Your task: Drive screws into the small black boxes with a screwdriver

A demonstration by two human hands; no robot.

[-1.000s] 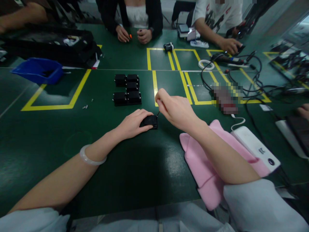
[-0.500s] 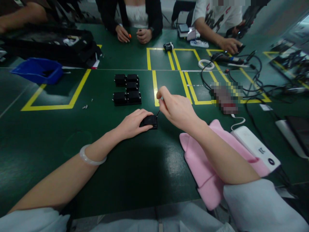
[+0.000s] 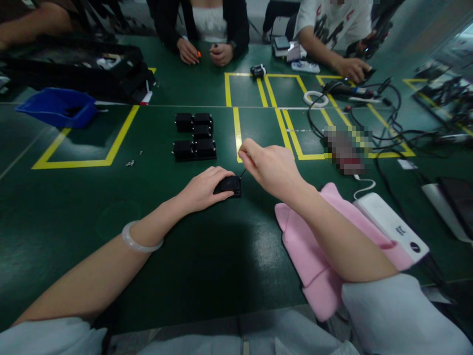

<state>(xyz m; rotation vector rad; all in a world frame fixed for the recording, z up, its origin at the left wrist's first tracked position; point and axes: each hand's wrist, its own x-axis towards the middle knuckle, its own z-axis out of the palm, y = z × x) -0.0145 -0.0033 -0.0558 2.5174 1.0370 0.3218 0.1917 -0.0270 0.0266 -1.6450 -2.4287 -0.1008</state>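
My left hand [image 3: 207, 188] is closed around a small black block-shaped part [image 3: 229, 185], pressing it to the green table. My right hand [image 3: 271, 165] is pinched around a thin screwdriver whose dark shaft [image 3: 242, 173] slants down to the right edge of that part. Its handle is hidden in my fingers. Beyond my left hand stand several similar black blocks [image 3: 194, 148] with small shiny screws at their sides. Some loose screws [image 3: 130, 163] lie on the table to the left.
A pink cloth hat [image 3: 314, 266] and a white power bank [image 3: 391, 224] lie under and beside my right forearm. Cables [image 3: 395, 111] and a white ring [image 3: 315, 99] are at the right. A blue scoop [image 3: 59, 108] sits left. Co-workers' hands [image 3: 220, 54] rest across the table.
The fingers of my right hand have turned and curled lower around the screwdriver. My left hand and the black part have stayed in place.
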